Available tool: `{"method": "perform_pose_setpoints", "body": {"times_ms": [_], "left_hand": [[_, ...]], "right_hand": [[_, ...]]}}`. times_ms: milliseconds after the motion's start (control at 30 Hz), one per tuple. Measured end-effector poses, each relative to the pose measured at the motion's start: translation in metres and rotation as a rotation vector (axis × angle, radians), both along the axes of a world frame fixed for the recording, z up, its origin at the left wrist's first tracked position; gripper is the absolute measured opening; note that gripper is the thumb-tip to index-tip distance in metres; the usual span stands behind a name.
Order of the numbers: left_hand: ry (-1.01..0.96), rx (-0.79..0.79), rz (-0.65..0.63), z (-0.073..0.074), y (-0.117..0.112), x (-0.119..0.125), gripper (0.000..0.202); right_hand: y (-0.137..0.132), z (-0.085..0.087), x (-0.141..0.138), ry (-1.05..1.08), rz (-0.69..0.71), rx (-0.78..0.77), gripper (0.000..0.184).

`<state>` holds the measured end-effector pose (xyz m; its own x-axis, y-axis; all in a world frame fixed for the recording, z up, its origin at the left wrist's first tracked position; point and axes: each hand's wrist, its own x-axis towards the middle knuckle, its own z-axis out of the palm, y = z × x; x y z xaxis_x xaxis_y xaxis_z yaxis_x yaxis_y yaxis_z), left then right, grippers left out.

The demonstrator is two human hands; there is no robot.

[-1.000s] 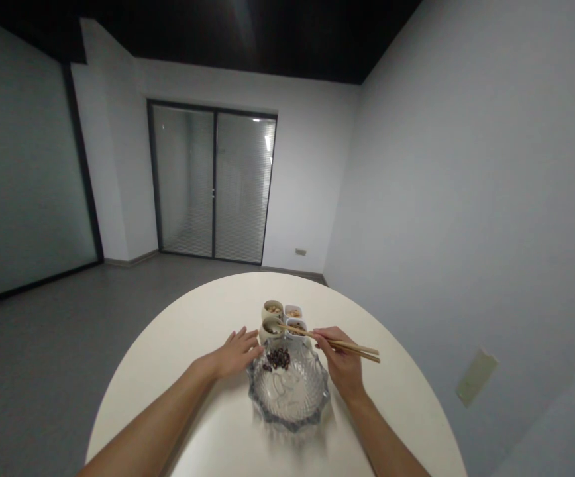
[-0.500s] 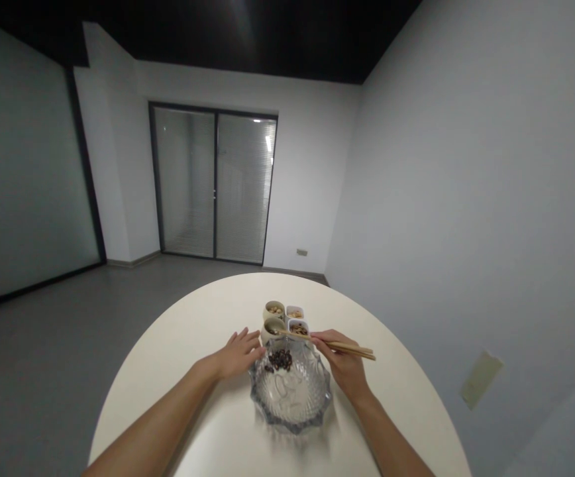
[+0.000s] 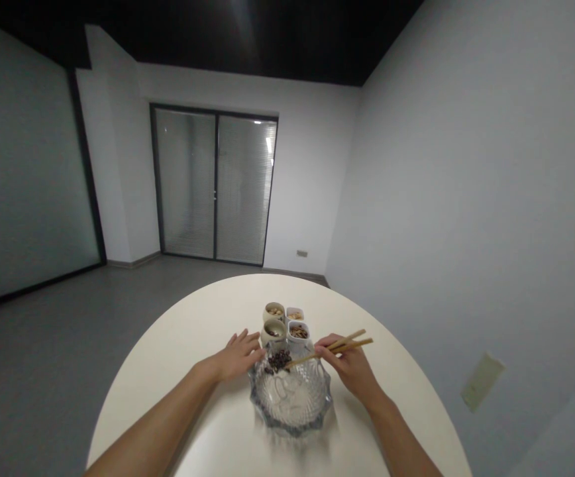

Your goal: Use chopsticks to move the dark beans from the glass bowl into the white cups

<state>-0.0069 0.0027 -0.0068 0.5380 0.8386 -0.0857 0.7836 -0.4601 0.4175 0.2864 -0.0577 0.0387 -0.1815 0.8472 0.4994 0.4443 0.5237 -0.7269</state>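
Note:
A scalloped clear glass bowl (image 3: 292, 404) stands on the table, with a heap of small dark red-brown beans (image 3: 279, 360) at its far left side. Wooden chopsticks (image 3: 350, 344) are gripped in my right hand (image 3: 350, 368), their tips down in the bowl beside the beans. My left hand (image 3: 238, 354) lies flat with fingers spread, its thumb at the bowl's left rim. Just beyond the bowl is a beige cup (image 3: 274, 338) with a few dark pieces inside. To its right sits a white square dish (image 3: 298, 340) of brown pieces.
Behind these stand another beige cup (image 3: 274, 319) holding pale nuts and a second white dish (image 3: 295, 309) with light pieces. All rest on a round cream table (image 3: 208, 311). A white wall (image 3: 466, 232) rises on the right; glass doors (image 3: 214, 185) are at the back.
The chopstick tips have moved from the near beige cup down and toward me into the glass bowl, by the beans. My right hand has shifted slightly; my left hand stays put.

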Motion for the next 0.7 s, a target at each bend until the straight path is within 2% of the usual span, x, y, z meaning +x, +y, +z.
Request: {"method": "perform_pose_setpoints", "body": {"times_ms": [133, 367, 567, 700], "left_hand": [[-0.008, -0.018, 0.005, 0.0029, -0.0009, 0.0007, 0.061], [0.01, -0.002, -0.001, 0.0009, 0.0003, 0.0016, 0.059], [0.004, 0.003, -0.007, -0.0002, 0.0026, 0.0017, 0.057], [-0.004, 0.004, -0.009, -0.0008, 0.0031, 0.0011, 0.057]], "right_hand": [[-0.0003, -0.0009, -0.0045, 0.009, 0.061, 0.063, 0.024], [0.0003, -0.0027, -0.001, 0.041, 0.032, 0.126, 0.023], [-0.002, 0.0005, -0.0065, 0.017, 0.071, 0.073, 0.023], [-0.0025, 0.0008, -0.0062, 0.065, 0.011, 0.047, 0.027]]}}
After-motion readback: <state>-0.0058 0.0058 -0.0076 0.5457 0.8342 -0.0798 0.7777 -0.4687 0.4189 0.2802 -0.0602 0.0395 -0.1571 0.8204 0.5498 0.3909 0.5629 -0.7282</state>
